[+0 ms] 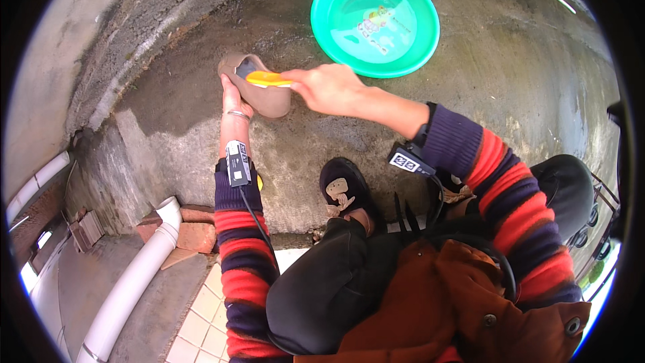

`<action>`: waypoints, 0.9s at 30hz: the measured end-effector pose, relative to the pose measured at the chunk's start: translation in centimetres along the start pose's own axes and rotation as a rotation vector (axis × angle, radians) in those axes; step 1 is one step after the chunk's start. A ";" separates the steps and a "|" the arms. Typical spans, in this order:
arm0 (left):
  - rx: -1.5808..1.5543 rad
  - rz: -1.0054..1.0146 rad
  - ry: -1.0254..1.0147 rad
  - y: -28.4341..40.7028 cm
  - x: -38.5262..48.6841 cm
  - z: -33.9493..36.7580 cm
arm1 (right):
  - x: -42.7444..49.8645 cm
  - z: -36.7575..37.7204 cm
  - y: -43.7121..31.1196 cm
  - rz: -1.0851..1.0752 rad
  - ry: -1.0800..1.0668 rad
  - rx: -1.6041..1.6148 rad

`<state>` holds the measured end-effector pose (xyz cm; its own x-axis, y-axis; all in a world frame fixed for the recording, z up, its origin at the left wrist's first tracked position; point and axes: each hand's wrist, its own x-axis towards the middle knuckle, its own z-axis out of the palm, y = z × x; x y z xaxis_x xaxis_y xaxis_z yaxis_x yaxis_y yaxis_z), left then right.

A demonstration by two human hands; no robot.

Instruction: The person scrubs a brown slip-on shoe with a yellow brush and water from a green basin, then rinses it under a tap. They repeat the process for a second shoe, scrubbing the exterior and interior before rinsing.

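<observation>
My left hand (236, 98) holds a beige-brown slip-on shoe (269, 101) above the wet concrete, gripping it by its near left side. The shoe's dark opening faces up towards me. In my right hand (322, 88) is a yellow-orange brush (264, 78) with pale bristles, its head lying at the shoe's opening. Whether the bristles touch the inside cannot be made out. Beyond my right hand stands a round green plastic basin (327, 35) holding clear water, with a printed picture on its bottom.
A white plastic pipe (133, 280) with an elbow runs at the lower left beside red bricks (194, 237). Pale tiles (199, 330) lie near my left arm. A rough wall base (126, 45) curves along the upper left. My feet in dark shoes (347, 186) rest on the concrete.
</observation>
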<state>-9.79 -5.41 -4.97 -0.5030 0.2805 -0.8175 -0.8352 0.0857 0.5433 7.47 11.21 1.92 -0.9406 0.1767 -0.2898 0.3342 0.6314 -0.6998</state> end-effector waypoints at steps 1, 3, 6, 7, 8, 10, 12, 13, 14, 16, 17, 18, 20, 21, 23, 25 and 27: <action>-0.007 0.054 0.018 -0.2 0.6 -1.1 | -0.4 -0.5 2.5 -0.008 -0.029 0.013; -0.006 0.047 0.015 -0.6 1.7 -3.0 | -0.6 -1.8 8.5 0.086 0.262 0.079; -0.222 -0.082 -0.111 -1.2 2.8 -4.8 | -0.1 -2.7 17.1 0.494 0.310 -0.065; -0.241 -0.091 -0.121 -1.7 3.1 -4.9 | 0.0 -2.5 19.1 0.697 0.323 -0.179; -0.295 -0.153 -0.069 -2.1 3.2 -4.9 | 0.1 -2.1 20.6 0.667 0.311 -0.144; -0.175 -0.112 -0.039 -2.5 3.4 -4.4 | 0.2 -1.5 21.8 0.760 0.372 -0.118; -0.093 -0.094 0.005 -2.5 3.3 -3.6 | 0.2 -1.3 21.1 0.736 0.119 0.561; -0.091 -0.095 -0.008 -2.3 3.2 -3.1 | 0.2 -1.5 20.2 0.687 -0.078 0.939; -0.072 -0.076 -0.011 -2.0 3.0 -2.6 | 0.2 -1.9 18.8 0.657 -0.090 1.041; -0.039 -0.049 -0.017 -1.4 2.4 -1.5 | 0.1 -3.0 15.2 0.422 -0.218 1.344; -0.025 -0.044 -0.020 -1.0 2.1 -0.8 | 0.1 -3.6 13.1 0.422 -0.240 1.154; -0.022 -0.081 -0.026 -0.8 1.8 0.0 | 0.3 -4.0 11.0 0.351 -0.295 1.005; -0.030 -0.073 -0.047 -0.6 0.9 1.7 | 1.0 -3.9 6.6 0.023 -0.169 0.594; -0.026 -0.070 -0.047 -0.6 0.5 2.7 | 1.4 -3.5 4.5 -0.161 -0.036 0.300; 0.082 -0.079 -0.053 -1.2 -0.2 4.5 | 2.5 -2.1 1.1 0.095 -0.062 -0.031; 0.259 -0.027 0.008 -1.8 -0.4 5.8 | 3.4 -0.7 -1.2 0.121 0.021 -0.006; 0.166 0.004 -0.012 -1.7 -0.4 5.9 | 3.7 0.4 -2.2 0.148 0.032 -0.135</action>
<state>-6.85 -0.06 -4.43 -0.5031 0.2921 -0.8134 -0.7841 0.2415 0.5717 3.24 10.21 2.15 -0.8840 0.2980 -0.3603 0.4601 0.6921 -0.5562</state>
